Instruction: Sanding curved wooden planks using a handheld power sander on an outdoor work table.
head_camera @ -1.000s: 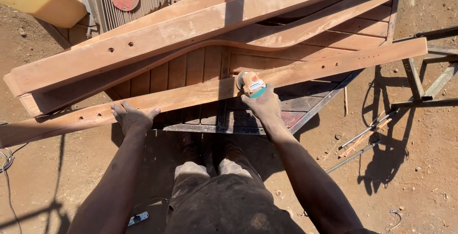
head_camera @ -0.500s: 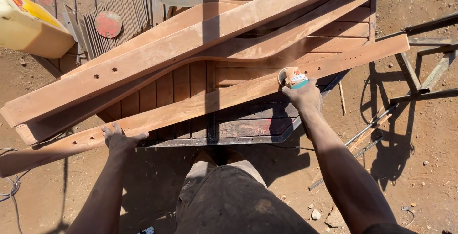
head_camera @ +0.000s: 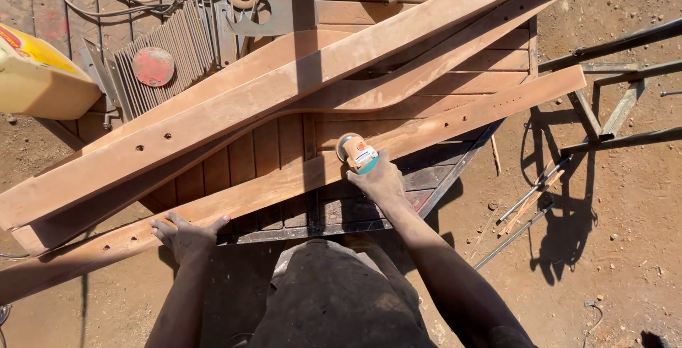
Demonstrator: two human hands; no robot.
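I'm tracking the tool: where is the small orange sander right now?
In the head view, the small orange sander sits centre frame under the right hand, pressed on the nearest long wooden plank, right of the left hand.

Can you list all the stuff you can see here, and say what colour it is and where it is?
long wooden boards: three, reddish brown, lying slantwise across the table
slatted wooden table: one, brown, under the boards
small sander: one, orange and teal, on the nearest board
canister: one, yellow, far left
round disc: one, red, on grey metal fins at upper left
cable: one, grey, top left
metal frame: one, dark, on the dirt at right
dirt ground: reddish brown, all around
left hand: flat on the nearest board
right hand: fingers gripping the sander
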